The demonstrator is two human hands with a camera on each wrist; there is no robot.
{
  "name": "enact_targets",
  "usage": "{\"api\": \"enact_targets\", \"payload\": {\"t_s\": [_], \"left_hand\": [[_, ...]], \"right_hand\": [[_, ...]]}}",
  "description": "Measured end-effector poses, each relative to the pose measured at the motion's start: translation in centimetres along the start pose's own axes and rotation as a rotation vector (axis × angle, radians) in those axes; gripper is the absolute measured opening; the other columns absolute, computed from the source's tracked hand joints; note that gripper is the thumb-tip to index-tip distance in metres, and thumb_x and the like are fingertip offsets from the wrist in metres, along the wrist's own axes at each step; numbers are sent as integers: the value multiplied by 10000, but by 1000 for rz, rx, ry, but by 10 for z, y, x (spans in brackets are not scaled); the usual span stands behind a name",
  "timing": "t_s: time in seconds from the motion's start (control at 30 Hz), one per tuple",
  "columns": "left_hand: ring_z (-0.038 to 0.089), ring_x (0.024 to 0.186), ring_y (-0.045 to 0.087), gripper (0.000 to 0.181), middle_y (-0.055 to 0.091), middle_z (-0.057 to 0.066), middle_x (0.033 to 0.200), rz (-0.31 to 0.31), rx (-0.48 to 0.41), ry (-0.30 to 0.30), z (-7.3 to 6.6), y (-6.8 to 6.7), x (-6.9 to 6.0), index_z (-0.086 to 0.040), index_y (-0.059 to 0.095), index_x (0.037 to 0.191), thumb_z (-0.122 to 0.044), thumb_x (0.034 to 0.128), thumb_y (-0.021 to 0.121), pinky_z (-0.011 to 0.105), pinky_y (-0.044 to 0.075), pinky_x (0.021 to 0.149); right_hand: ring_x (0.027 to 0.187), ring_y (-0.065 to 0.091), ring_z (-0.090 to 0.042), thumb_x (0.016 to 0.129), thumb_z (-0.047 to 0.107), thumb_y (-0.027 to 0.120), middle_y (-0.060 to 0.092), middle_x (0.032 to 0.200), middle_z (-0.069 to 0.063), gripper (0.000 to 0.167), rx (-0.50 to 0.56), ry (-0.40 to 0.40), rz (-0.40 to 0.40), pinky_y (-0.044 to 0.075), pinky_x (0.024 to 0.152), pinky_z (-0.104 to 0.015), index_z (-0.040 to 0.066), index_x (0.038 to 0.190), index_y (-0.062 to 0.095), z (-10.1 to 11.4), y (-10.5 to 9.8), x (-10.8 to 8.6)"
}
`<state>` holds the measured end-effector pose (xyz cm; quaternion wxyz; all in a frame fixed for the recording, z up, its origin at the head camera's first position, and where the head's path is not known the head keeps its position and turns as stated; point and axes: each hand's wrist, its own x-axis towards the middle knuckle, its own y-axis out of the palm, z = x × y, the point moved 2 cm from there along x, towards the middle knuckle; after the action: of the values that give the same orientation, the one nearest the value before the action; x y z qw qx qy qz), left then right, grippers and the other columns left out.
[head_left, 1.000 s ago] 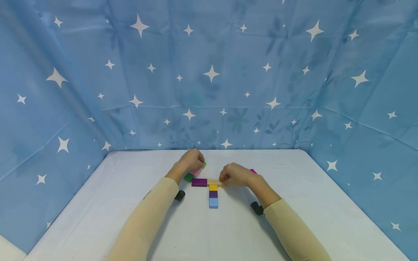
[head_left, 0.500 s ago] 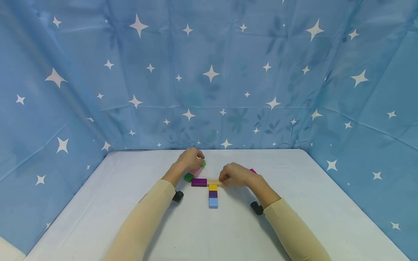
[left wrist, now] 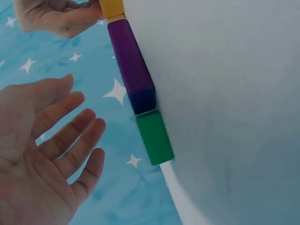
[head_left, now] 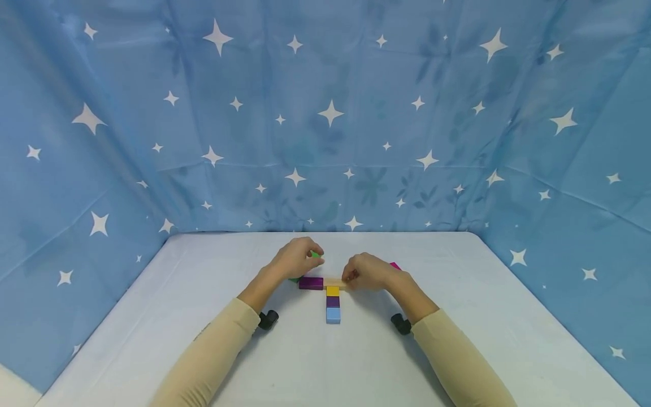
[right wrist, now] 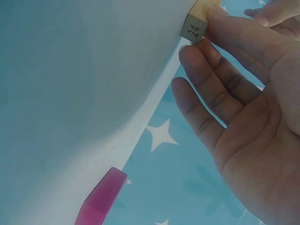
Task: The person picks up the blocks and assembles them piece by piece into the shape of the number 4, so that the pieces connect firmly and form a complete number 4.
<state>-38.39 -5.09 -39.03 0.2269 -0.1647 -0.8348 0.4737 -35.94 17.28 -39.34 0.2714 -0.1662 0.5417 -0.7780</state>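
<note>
In the head view my left hand [head_left: 296, 259] hovers over several blocks at the back, thumb and index finger apart. Beneath it show parts of a light green block [head_left: 315, 255] and a dark green block [left wrist: 155, 138]; the pink block between them is hidden. The left wrist view shows this palm with loosely bent fingers, nothing in them. My right hand [head_left: 369, 271] pinches the right end of a plain wooden block [head_left: 333, 282], numbered 24 on its end. A purple block [head_left: 311, 283] lies against its left end.
From the wooden block a column runs toward me: yellow block [head_left: 333, 291], dark purple block [head_left: 333, 302], light blue block [head_left: 333, 315]. A magenta block [right wrist: 101, 199] lies behind my right wrist. A starred blue curtain [head_left: 330, 141] encloses the white table [head_left: 330, 367].
My left hand has come away from the pink and light green blocks, its fingers spreading and its forearm shifting left and nearer. My right hand stays at the wooden block.
</note>
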Motion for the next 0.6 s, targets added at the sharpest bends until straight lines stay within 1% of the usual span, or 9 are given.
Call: {"api": "enact_targets", "payload": {"t_s": [0.1, 0.2, 0.3, 0.4, 0.5, 0.6], "left_hand": [[171, 960, 635, 322, 743, 23, 1190, 7, 20, 27, -4, -2, -2, -111, 774, 1217, -320, 974, 742, 340, 561, 837], [162, 955, 644, 328, 752, 24, 1182, 37, 18, 44, -8, -1, -5, -105, 770, 1225, -313, 972, 744, 340, 564, 833], [186, 991, 674, 331, 764, 29, 1167, 70, 25, 72, -10, 0, -7, -93, 764, 1233, -296, 972, 745, 361, 573, 856], [210, 1029, 691, 304, 776, 22, 1140, 95, 47, 93, -11, 0, -10, -95, 778, 1209, -267, 960, 762, 371, 582, 870], [186, 999, 682, 252, 784, -1, 1090, 130, 58, 94, -11, -2, -12, -108, 802, 1159, -231, 940, 787, 349, 582, 849], [137, 930, 648, 200, 785, -28, 1033, 184, 50, 82, -10, -4, -14, -128, 821, 1112, -185, 921, 805, 320, 568, 818]], "right_hand": [[816, 587, -104, 906, 117, 809, 722, 901, 85, 122, -2, -15, -9, 537, 800, -288, 154, 1020, 823, -1, -1, 1], [811, 587, -101, 906, 112, 807, 725, 900, 81, 119, -3, -30, -11, 536, 790, -281, 147, 1019, 822, -1, 0, 0], [810, 583, -98, 908, 111, 804, 724, 903, 79, 118, -3, -37, -13, 534, 789, -275, 145, 1019, 821, -1, 0, 0], [803, 579, -104, 905, 106, 804, 723, 898, 71, 114, -7, -48, -15, 534, 776, -278, 139, 1013, 821, -2, 0, -1], [805, 576, -109, 905, 108, 805, 719, 896, 68, 113, -9, -50, -12, 535, 769, -279, 136, 1013, 821, -2, 0, -1], [818, 577, -109, 906, 118, 807, 713, 899, 79, 119, -2, -26, -9, 540, 791, -279, 149, 1020, 822, -2, 0, -1]]}}
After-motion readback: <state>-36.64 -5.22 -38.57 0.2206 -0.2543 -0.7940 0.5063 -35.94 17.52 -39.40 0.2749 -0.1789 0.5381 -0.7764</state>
